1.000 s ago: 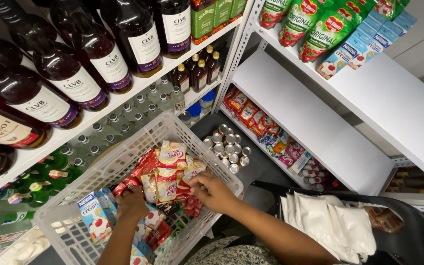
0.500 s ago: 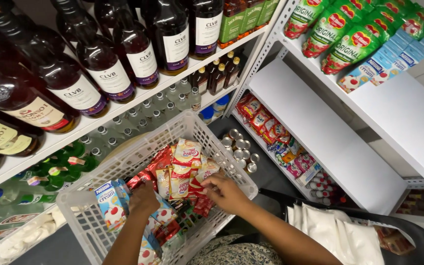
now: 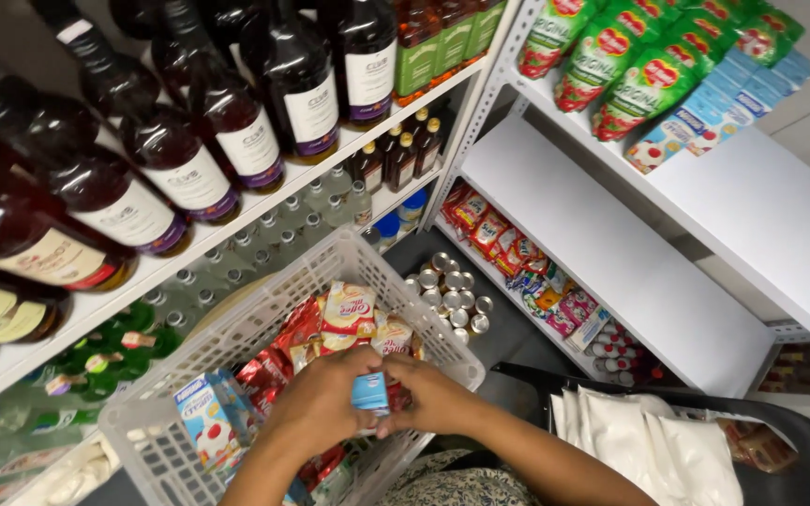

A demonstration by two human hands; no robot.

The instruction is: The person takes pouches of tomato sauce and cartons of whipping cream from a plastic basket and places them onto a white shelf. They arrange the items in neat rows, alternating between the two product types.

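Note:
Both my hands meet over a white plastic basket (image 3: 157, 382) in the head view. My left hand (image 3: 316, 403) and my right hand (image 3: 433, 398) together grip a small blue carton (image 3: 369, 392) just above the basket's contents. Inside the basket lie cream-and-red sachet packs (image 3: 349, 314), red wrapped packets (image 3: 269, 365) and blue-and-white cartons (image 3: 208, 422) with a strawberry picture. The hands hide whatever lies under them.
Dark bottles (image 3: 236, 122) fill the left shelf, with clear and green bottles below. A bare white shelf (image 3: 611, 244) stands at right, green pouches (image 3: 630, 56) and blue cartons above it. Small cans (image 3: 452, 295) sit on the floor. White bags (image 3: 649, 440) lie in a dark tub at lower right.
My left hand came up from the basket's left side toward the middle. Both hands now meet on a small blue carton lifted above the packs. The camera shifted slightly.

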